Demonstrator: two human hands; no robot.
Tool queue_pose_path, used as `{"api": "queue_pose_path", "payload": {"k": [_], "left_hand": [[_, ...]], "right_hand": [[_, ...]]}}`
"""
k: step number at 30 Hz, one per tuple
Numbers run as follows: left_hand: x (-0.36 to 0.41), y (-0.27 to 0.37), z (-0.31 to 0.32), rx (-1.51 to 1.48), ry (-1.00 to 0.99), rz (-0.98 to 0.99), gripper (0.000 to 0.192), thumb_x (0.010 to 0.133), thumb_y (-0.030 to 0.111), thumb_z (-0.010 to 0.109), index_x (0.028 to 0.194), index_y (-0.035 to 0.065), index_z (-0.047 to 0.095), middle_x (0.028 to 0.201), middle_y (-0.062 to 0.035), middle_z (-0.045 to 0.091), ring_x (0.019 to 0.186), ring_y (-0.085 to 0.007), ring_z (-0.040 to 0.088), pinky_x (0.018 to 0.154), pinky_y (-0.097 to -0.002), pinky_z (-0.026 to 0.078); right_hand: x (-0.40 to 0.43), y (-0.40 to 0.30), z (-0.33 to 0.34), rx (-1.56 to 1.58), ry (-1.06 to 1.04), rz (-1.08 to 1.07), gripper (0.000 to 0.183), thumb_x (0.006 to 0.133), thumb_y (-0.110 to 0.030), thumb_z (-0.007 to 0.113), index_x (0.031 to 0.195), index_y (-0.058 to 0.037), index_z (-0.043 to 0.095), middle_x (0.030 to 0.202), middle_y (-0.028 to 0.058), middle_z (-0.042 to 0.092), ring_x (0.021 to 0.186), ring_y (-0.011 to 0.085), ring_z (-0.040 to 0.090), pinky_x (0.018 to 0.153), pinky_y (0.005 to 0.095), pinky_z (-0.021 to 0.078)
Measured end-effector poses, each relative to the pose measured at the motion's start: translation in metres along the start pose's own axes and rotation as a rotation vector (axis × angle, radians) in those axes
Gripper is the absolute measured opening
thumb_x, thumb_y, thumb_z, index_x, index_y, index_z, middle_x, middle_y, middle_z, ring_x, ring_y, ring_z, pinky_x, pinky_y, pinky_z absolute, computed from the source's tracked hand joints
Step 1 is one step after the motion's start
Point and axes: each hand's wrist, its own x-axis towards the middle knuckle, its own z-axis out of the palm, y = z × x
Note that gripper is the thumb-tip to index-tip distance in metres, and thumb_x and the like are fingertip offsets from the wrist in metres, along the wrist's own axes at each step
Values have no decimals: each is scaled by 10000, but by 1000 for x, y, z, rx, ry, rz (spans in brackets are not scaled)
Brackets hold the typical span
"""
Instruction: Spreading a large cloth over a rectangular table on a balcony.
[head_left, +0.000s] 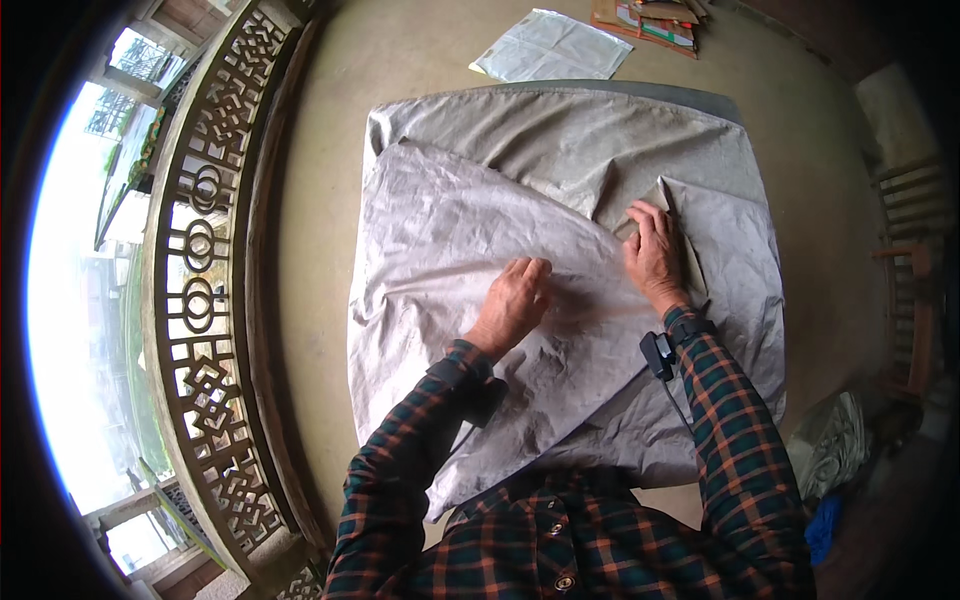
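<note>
A large, wrinkled, silver-grey sheet (465, 217) covers most of a table (705, 101), whose dark far edge shows behind it. One layer lies folded diagonally over the rest. My left hand (516, 300) rests on or just above the middle of this layer with curled fingers; whether it pinches the material cannot be told. Farther right, my right hand (651, 244) touches the sheet at the layer's edge, its fingers bent, beside a raised fold (686, 244) with a dark opening. Its fingertips are partly hidden, so a grip is unclear. A small black device is strapped at each wrist.
A decorative railing (199, 247) runs along the left. Beyond the table, a flat translucent plastic sheet (555, 46) and stacked cardboard (660, 22) lie on the floor. At right are a wooden chair (911, 322) and a crumpled plastic bag (832, 442) near blue material (823, 525).
</note>
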Motion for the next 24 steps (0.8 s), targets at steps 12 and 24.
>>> {"api": "queue_pose_path", "payload": {"k": [12, 24], "left_hand": [[14, 0, 21, 44, 46, -51, 329, 792, -27, 615, 1103, 35, 530, 927, -185, 607, 861, -384, 612, 750, -466, 504], [29, -28, 14, 180, 183, -94, 330, 789, -10, 638, 1100, 10, 530, 889, -186, 642, 809, -372, 637, 719, -447, 527]], "right_hand": [[-1, 2, -1, 8, 4, 18, 376, 806, -16, 537, 1181, -35, 559, 1266, 127, 545, 1181, 351, 507, 1030, 450, 401], [-2, 2, 2, 20, 17, -2, 378, 796, -15, 551, 1173, -30, 565, 1268, 128, 546, 1173, 348, 511, 1022, 449, 403]]}}
